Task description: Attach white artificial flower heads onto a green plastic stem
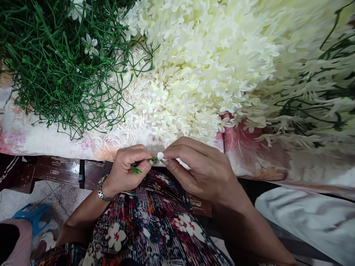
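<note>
My left hand (pixel 129 167), with a metal watch on its wrist, is closed around a green artificial stem (pixel 136 170). Green tips poke out on both sides of the fingers. Between thumb and forefinger, my right hand (pixel 203 168) pinches a small white artificial flower (pixel 160 156) right at the upper green tip. Whether the flower is seated on the tip cannot be made out. Both hands meet just in front of the table edge, over my lap. Beyond them lies a large heap of loose white flowers (pixel 194 70).
A tangled pile of green stems (pixel 55 70) covers the table's left side. Thin white pieces (pixel 116 120) lie between the piles on a floral tablecloth (pixel 50 138). Flowered stems (pixel 313 107) lie at right. A blue stool (pixel 34 218) and a person's pink-clothed leg (pixel 23 238) are lower left.
</note>
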`<control>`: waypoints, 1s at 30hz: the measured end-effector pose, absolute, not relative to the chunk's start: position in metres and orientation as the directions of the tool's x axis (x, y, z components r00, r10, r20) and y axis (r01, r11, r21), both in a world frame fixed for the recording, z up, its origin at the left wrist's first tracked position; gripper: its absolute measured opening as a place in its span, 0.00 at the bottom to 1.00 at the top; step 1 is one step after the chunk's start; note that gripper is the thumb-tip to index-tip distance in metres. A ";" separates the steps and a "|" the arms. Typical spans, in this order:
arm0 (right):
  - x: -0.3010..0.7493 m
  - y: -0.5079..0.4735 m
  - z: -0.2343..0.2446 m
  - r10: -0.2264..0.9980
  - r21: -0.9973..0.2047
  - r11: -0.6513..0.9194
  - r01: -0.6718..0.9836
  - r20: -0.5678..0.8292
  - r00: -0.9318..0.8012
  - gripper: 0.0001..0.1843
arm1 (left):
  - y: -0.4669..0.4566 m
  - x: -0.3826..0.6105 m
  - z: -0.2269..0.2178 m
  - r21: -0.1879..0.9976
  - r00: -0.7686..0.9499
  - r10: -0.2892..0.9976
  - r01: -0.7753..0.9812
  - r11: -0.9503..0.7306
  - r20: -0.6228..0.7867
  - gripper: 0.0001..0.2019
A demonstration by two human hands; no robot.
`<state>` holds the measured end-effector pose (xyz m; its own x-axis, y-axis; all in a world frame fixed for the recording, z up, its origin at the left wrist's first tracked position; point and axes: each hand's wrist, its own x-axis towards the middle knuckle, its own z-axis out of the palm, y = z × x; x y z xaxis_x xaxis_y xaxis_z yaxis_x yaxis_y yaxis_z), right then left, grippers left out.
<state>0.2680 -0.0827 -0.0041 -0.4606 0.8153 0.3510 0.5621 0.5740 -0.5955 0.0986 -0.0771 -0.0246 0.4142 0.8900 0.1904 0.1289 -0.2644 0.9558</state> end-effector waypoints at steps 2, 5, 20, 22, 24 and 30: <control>0.268 -0.082 -0.007 0.827 -0.636 0.552 0.539 0.337 -0.450 0.05 | -0.076 0.099 -0.026 0.961 0.415 0.892 0.118 -0.250 0.181 0.06; 0.267 -0.081 -0.012 0.846 -0.686 0.514 0.515 0.306 -0.437 0.05 | -0.075 0.100 -0.029 0.963 0.407 0.894 0.104 -0.248 0.186 0.05; 0.268 -0.075 -0.016 0.884 -0.835 0.363 0.414 0.168 -0.437 0.02 | -0.075 0.099 -0.033 0.942 0.428 0.874 0.125 -0.311 0.232 0.05; 0.269 -0.074 -0.015 0.883 -0.837 0.353 0.417 0.151 -0.444 0.02 | -0.075 0.099 -0.034 0.932 0.432 0.871 0.154 -0.328 0.234 0.05; 0.269 -0.074 -0.014 0.880 -0.826 0.355 0.437 0.138 -0.454 0.02 | -0.075 0.098 -0.034 0.925 0.443 0.866 0.176 -0.336 0.230 0.05; 0.268 -0.075 -0.015 0.872 -0.787 0.390 0.479 0.149 -0.466 0.03 | -0.076 0.099 -0.035 0.916 0.449 0.863 0.200 -0.349 0.231 0.05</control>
<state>0.2679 -0.0750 -0.0153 -0.4656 0.8724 0.1488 0.4789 0.3897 -0.7866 0.0986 -0.0759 -0.0351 0.4486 0.8634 0.2307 0.2003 -0.3487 0.9156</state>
